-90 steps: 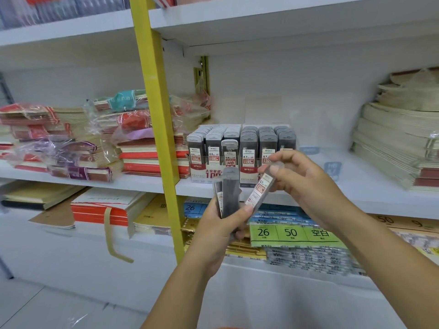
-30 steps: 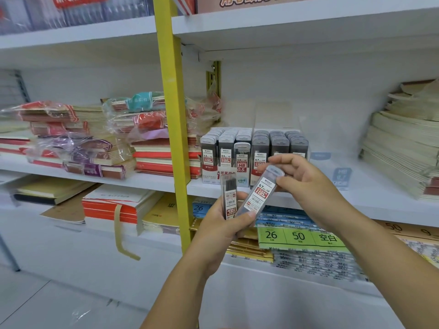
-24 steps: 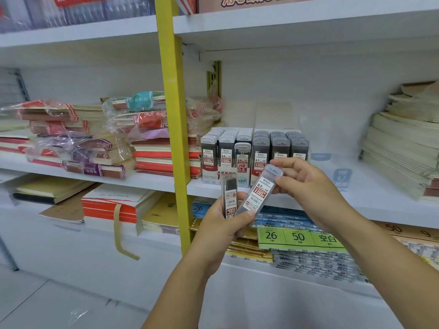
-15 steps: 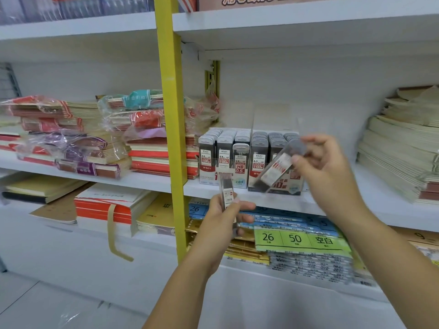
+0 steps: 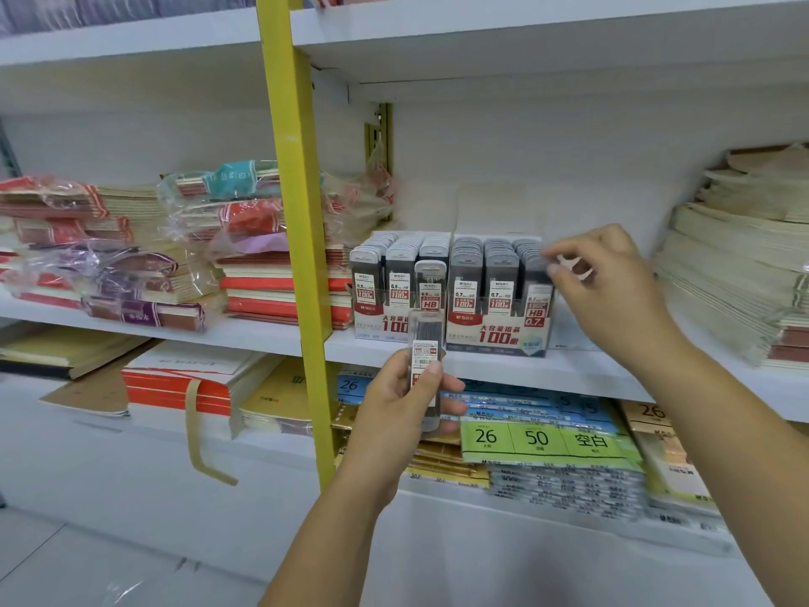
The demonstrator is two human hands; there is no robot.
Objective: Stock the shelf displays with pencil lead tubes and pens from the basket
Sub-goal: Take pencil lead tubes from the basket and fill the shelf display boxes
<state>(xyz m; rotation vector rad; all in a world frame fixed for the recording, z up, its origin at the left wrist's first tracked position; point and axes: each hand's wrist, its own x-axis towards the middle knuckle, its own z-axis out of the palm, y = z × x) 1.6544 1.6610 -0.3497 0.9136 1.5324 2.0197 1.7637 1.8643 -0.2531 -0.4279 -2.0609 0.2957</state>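
Seating the 0.7 tube point(image 5: 537, 295) at the front of the right-most column of the 0.7 display box point(image 5: 499, 335), my right hand point(image 5: 608, 291) pinches its cap between thumb and forefinger, blurred by motion. Half a second ago that tube slanted in mid-air before the box; a second ago it lay beside my left hand point(image 5: 402, 400). Both boxes stand side by side on the white shelf point(image 5: 569, 370), a yellow upright point(image 5: 297, 256) to their left with wrapped notebooks point(image 5: 131, 256) beyond, a cream paper stack point(image 5: 735, 273) to the right. My left hand grips the spare tube point(image 5: 424, 357) upright, thumb across its label, low before the 0.5 display box point(image 5: 381, 326), hiding part of its print, well apart from the right hand.
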